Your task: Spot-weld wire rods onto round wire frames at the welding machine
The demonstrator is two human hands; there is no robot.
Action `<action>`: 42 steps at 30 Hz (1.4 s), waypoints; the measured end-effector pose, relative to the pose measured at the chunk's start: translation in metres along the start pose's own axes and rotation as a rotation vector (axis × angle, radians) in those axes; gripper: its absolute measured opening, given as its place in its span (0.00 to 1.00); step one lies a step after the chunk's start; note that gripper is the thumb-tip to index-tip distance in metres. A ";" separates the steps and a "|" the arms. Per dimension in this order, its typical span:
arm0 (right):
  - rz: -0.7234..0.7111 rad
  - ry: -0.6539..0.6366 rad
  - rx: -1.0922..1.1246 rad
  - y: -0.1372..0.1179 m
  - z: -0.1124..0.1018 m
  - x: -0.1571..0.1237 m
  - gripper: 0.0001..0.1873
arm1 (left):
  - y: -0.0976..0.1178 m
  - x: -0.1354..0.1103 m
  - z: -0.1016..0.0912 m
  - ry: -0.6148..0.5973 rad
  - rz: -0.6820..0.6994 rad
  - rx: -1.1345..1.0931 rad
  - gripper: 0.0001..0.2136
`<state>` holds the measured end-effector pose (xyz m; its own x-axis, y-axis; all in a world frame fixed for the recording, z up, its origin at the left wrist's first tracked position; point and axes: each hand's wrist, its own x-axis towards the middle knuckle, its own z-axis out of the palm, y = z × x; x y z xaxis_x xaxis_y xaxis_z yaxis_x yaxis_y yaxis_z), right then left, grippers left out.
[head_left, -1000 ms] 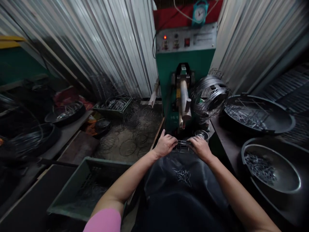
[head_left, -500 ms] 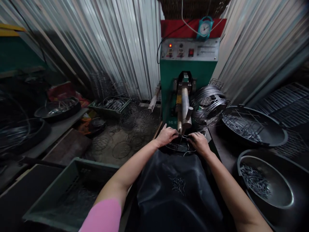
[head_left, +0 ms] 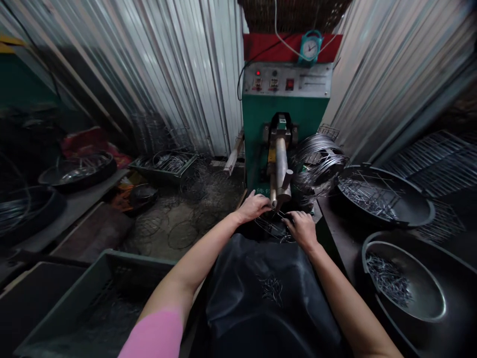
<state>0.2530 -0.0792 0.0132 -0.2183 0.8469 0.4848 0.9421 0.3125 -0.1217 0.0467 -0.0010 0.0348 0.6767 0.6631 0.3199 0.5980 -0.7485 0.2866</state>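
My left hand [head_left: 255, 206] is closed, with thumb and fingers pinching thin metal wire at the tip of a spot welder [head_left: 282, 164]. From the right, my right hand [head_left: 301, 227] pinches a short metal wire [head_left: 280, 214] just below the welder's electrode. Under both hands sits a round wire frame [head_left: 269, 228], partly hidden by them; I cannot tell exactly how it joins the wire I hold. On the dark apron [head_left: 238, 278] over my lap lies a small heap of short bent wires [head_left: 271, 289].
A wire coil [head_left: 318, 159] hangs right of the welder. Farther right stand a wide pan [head_left: 417, 206] and a bowl [head_left: 428, 293], both with short wire pieces. A green crate [head_left: 89, 278] is at my left. Loose wire rings [head_left: 182, 234] lie on the floor.
My right hand has moved slightly down and away from the electrode, tilting the wire. My left hand stays by the electrode tip. The whole view has shifted a little.
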 end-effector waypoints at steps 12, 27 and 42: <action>0.114 -0.001 0.000 -0.014 -0.002 -0.003 0.12 | -0.008 0.003 0.002 -0.025 0.021 -0.064 0.08; 0.250 -0.143 0.317 0.003 0.002 0.006 0.08 | -0.008 0.014 0.001 -0.073 0.108 -0.003 0.06; 0.276 -0.169 0.218 -0.005 -0.005 0.010 0.10 | -0.023 0.020 0.011 0.036 0.123 -0.461 0.03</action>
<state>0.2475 -0.0748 0.0233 -0.0203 0.9650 0.2613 0.8991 0.1319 -0.4173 0.0507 0.0294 0.0247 0.7104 0.5752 0.4055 0.2559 -0.7478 0.6126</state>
